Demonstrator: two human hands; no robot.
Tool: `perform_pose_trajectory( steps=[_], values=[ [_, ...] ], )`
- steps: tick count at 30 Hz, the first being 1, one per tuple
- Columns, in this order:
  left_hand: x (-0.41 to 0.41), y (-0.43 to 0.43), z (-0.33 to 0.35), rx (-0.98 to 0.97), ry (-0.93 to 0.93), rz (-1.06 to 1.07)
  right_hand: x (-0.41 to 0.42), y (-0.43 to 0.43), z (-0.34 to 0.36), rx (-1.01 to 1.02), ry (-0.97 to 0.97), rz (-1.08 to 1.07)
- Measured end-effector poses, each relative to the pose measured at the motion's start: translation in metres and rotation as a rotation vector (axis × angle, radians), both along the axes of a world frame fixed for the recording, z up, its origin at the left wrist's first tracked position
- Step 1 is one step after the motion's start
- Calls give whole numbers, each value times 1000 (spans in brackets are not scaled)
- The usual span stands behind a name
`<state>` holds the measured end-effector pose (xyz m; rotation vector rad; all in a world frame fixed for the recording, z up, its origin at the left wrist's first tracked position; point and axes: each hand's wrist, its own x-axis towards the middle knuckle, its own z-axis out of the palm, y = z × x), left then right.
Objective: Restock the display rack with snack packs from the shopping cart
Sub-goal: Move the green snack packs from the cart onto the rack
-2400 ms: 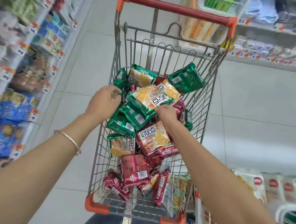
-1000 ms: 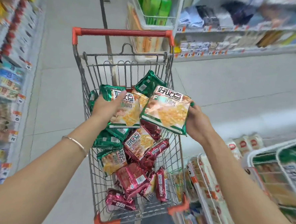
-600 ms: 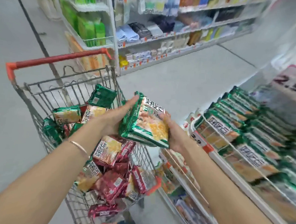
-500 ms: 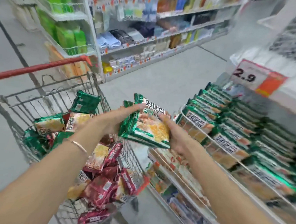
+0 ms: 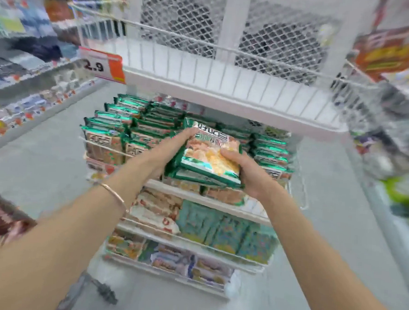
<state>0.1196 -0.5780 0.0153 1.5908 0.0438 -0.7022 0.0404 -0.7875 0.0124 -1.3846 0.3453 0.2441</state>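
While both of your hands grip one stack of green snack packs (image 5: 210,155), it sits in front of the second tier of the white wire display rack (image 5: 227,84). Your left hand (image 5: 175,148) lies along the stack's left edge, fingertips reaching its top corner. Your right hand (image 5: 250,174) clasps the lower right corner, thumb over the printed face and fingers curled beneath.

Two packs show plainly in the stack. A further green edge under them may be a third, but blur stops you telling. The rack shows four tiers. Stocked packs (image 5: 109,125) of the same green kind stand in rows just beyond and to either side of your hands, too smeared to count. You wear one bracelet (image 5: 115,195) on the left wrist, and one price sign (image 5: 101,64) reading 2.9 hangs up and to the left of your left hand.

The top basket (image 5: 249,105) juts forward above your hands, its front lip close over the stocked rows. Grey floor (image 5: 43,157) lies open to the left of your left arm. A dark blurred rail of the shopping cart (image 5: 1,204) shows behind your left forearm.

Each held pack is flat and rectangular with a shiny green border. Its face shows a pale golden snack picture under a white band of bold lettering.
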Motion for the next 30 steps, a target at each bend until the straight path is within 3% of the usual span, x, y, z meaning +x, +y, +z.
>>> perform_pose_trajectory(
  steps=[7,12,18,26,30],
  values=[
    [-35,-162,20,100,-122,-284,-70,-144,1,7,-104,-252],
    [-40,-222,23,379,-367,-357,-75,-196,-17,-309,-171,-341],
    [-24,-244,-6,483,-412,-509,-63,-217,-53,-511,-120,-168],
    [-10,-250,-35,498,-726,-471,-53,-219,-86,-600,-185,-262],
    [-12,-240,-45,667,-822,-595,-62,-207,-102,-726,-209,-185]
  ],
)
